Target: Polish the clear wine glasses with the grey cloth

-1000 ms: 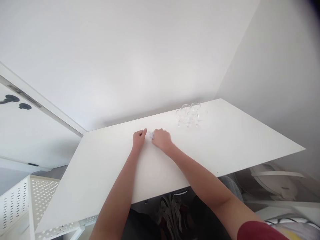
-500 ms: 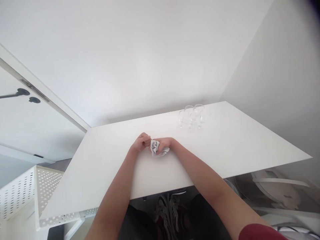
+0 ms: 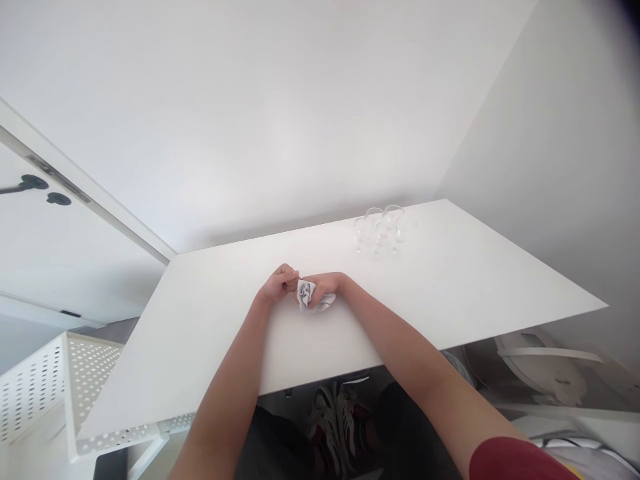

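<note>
My right hand (image 3: 327,285) is closed around a crumpled light grey cloth (image 3: 305,294), low over the white tabletop (image 3: 450,280). Folds of the cloth stick out on both sides of the thumb. Close against it on the left is my left hand (image 3: 280,285), its fingers curled shut. Whatever those fingers pinch is too small or too hidden to name, and anything inside the cloth is covered. Beyond the hands, to the right, several clear glasses (image 3: 379,232) stand grouped near the table's back edge.
A white wall (image 3: 280,120) rises behind the table. At the left are a door with a black handle (image 3: 33,182) and a white perforated cart (image 3: 90,367). Under the table's right side sits a bin-like container (image 3: 540,373). Shoes (image 3: 330,417) show below the front edge.
The whole view has shifted slightly. Both hands keep nearly the same pose around the cloth, and the glasses stay where they were on the table.
</note>
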`<state>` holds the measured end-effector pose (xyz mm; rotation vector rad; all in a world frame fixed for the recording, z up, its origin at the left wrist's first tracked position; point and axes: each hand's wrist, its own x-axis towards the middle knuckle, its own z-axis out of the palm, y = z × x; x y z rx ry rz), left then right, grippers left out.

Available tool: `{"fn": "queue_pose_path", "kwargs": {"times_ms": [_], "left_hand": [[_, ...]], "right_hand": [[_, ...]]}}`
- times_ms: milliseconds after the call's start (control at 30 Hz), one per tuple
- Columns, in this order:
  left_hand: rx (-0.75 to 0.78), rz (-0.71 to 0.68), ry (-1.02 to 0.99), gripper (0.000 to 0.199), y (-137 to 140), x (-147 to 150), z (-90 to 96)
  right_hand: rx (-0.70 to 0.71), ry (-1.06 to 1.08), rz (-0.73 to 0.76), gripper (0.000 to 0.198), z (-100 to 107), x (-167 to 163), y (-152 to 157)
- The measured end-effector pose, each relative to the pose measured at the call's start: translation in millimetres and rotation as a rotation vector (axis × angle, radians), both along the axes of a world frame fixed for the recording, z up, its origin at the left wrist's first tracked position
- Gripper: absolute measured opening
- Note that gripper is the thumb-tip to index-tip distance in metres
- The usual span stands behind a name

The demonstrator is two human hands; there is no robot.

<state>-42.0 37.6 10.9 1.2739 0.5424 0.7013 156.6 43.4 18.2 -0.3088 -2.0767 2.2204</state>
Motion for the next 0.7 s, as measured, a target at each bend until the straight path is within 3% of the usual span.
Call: {"fn": "queue_pose_path", "kwargs": {"times_ms": [367,700], "left_hand": [[0.004,-0.059,-0.006,0.074,0,-2,-1.2],[-0.038,-0.153,-0.018,0.078,-4,0,2.6]], "right_hand": [[0.0,-0.002,0.047,0.038,-1,-1,0],[0.025,0.008,0.133,0.037,10,0,-5]]}}
